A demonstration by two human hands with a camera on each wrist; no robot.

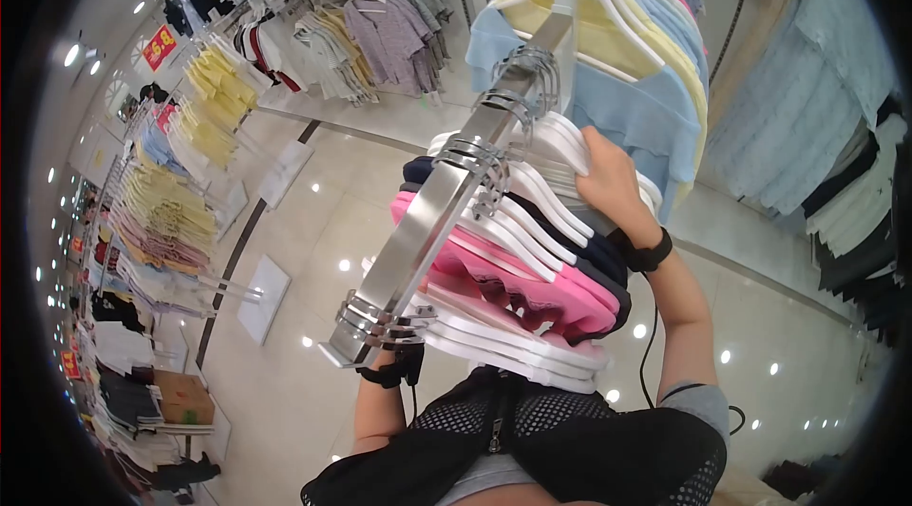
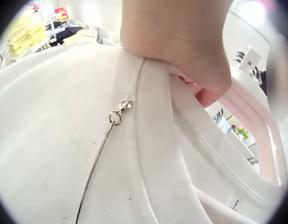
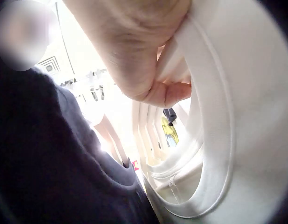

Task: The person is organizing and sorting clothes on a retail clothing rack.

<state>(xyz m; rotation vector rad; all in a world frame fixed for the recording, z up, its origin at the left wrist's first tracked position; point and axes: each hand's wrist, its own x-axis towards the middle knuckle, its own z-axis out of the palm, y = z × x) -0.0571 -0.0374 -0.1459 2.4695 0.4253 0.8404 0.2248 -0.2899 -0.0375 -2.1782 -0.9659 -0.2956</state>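
A metal rail [image 1: 432, 192] runs diagonally with white hangers of clothes on it. The right hand [image 1: 611, 178] grips white hangers [image 1: 559, 140] near the rail's far part; in the right wrist view its fingers curl round hangers inside a white garment's neckline [image 3: 218, 102], beside a dark garment [image 3: 50, 135]. Pink garments [image 1: 570, 302] and dark ones hang nearer the body. The left hand is mostly hidden behind the near hangers [image 1: 513, 349] in the head view; in the left wrist view the left hand [image 2: 186, 51] curls at the neckline of a white garment [image 2: 78, 126], its fingertips partly hidden.
Blue and yellow tops [image 1: 636, 107] hang beyond the rail. Racks of yellow clothes [image 1: 161, 211] stand at the left, with a cardboard box [image 1: 183, 399] below. Pale blue garments [image 1: 807, 97] hang at the right. White stand bases [image 1: 261, 302] rest on the tiled floor.
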